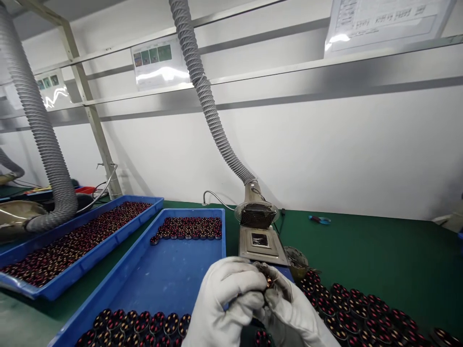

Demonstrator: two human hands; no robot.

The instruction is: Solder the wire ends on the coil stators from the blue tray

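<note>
My left hand (231,299), in a white glove, has its fingers curled and pressed round a small round part (269,282) with coppery bits. My right hand (289,303), also gloved, pinches the same part from the right; its fingertips look dirty. The gloves hide most of the part. Both hands are in front of a metal solder pot (260,241) with a dark square opening. Left of them, a blue tray (170,274) holds rows of similar round parts at its back and front. More round parts (347,308) lie to the right on the green table.
A second blue tray (87,250), full of parts, stands at the left. A grey ribbed hose (217,120) comes down to the fume hood behind the pot. A small bowl (296,262) sits beside the pot. Blue-handled cutters (320,220) lie at the back right.
</note>
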